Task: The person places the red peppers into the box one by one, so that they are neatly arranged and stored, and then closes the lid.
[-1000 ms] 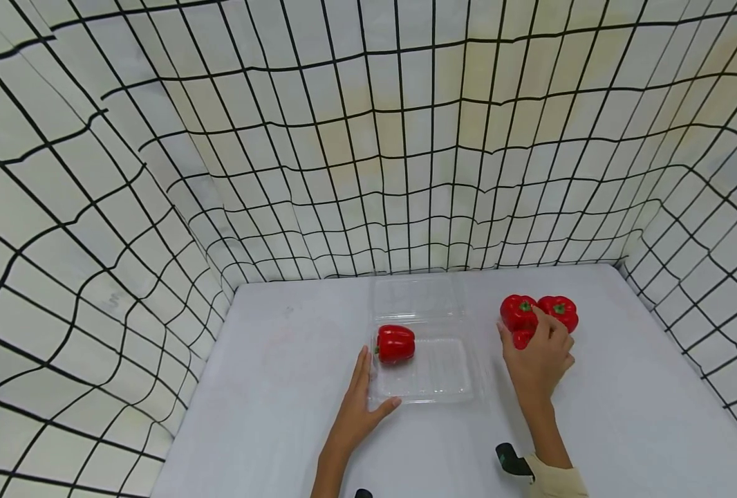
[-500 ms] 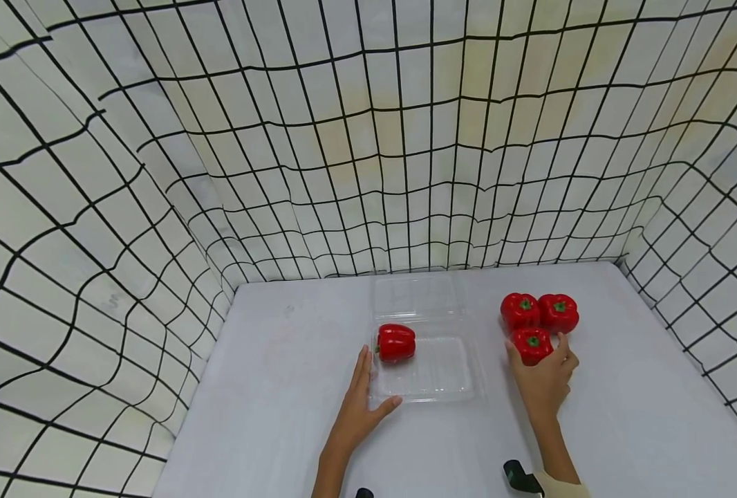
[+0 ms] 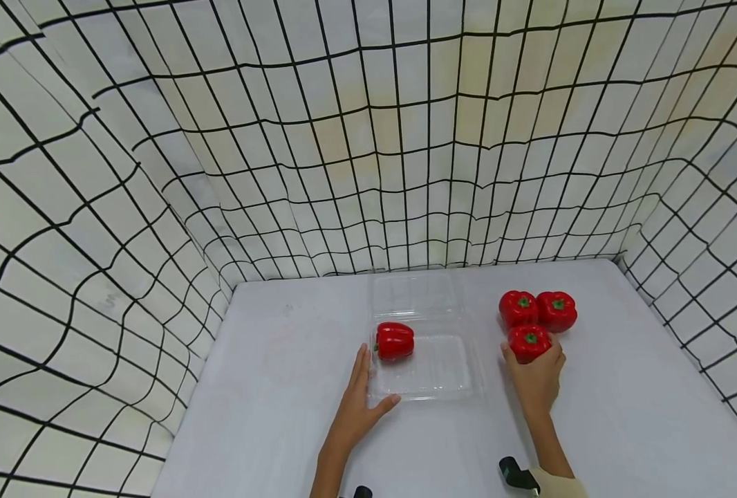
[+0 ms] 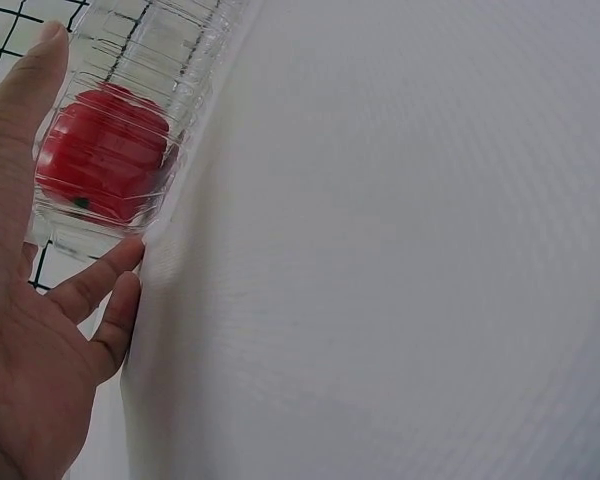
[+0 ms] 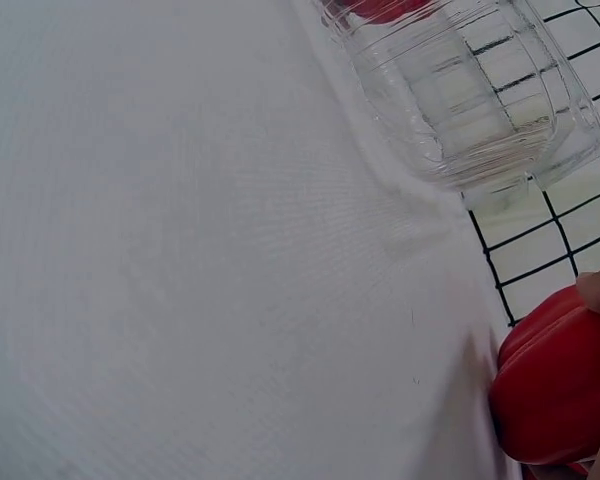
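A clear plastic clamshell box (image 3: 431, 366) lies with its lid folded back on the white table. One red bell pepper (image 3: 395, 341) rests on its side at the left end of the box, stem to the left. My left hand (image 3: 354, 411) has its fingers extended along the box's left wall, thumb at the front corner. On the right, my right hand (image 3: 538, 377) grips a red bell pepper (image 3: 528, 344) between thumb and fingers, stem up. In the right wrist view this held bell pepper (image 5: 560, 385) shows at the lower right edge, with the thumb on top.
Two more red bell peppers, one on the left (image 3: 518, 308) and one on the right (image 3: 556, 310), stand just behind the held one. A black wire grid (image 3: 427, 173) before a pale wall encloses the white table (image 3: 269, 387) at the back and sides.
My right hand drew back toward me and gripped the nearest bell pepper of the right-hand group, which came into fuller view. The left hand and the box have stayed in place.
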### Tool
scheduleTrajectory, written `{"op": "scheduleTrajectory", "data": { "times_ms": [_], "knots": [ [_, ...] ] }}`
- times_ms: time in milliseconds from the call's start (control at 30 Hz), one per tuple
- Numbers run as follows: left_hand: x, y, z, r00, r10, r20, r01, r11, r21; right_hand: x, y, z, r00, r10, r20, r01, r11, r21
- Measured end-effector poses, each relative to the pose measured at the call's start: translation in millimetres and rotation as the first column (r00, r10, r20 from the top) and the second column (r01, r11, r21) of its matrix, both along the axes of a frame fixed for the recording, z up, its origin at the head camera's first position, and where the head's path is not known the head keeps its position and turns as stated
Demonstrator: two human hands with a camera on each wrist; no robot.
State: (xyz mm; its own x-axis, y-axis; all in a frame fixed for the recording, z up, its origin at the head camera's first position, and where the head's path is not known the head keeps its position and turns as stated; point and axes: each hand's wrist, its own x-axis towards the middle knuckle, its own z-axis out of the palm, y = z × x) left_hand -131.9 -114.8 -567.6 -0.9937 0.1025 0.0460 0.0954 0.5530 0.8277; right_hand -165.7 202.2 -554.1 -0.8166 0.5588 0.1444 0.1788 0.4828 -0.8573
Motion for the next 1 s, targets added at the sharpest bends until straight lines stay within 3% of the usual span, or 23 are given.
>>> {"op": "scheduleTrajectory", "data": {
  "times_ms": [433,767,1000],
  "knots": [
    [0.4,-0.4,3.5,1.0,-0.002,0.007,0.002,1.0,0.002,2.2,1.2,-0.5,0.996,-0.009,-0.089,0.007,1.0,-0.028],
    [0.3,-1.0,0.9,1.0,-0.007,0.01,0.007,1.0,-0.01,2.6,-0.8,6.5,0.97,-0.053,-0.239,0.029,0.994,-0.104],
    [-0.6,-1.3,0.5,1.0,-0.003,0.005,0.003,1.0,-0.017,1.5,-4.4,10.7,0.956,-0.078,-0.282,0.041,0.99,-0.136]
  ]
}}
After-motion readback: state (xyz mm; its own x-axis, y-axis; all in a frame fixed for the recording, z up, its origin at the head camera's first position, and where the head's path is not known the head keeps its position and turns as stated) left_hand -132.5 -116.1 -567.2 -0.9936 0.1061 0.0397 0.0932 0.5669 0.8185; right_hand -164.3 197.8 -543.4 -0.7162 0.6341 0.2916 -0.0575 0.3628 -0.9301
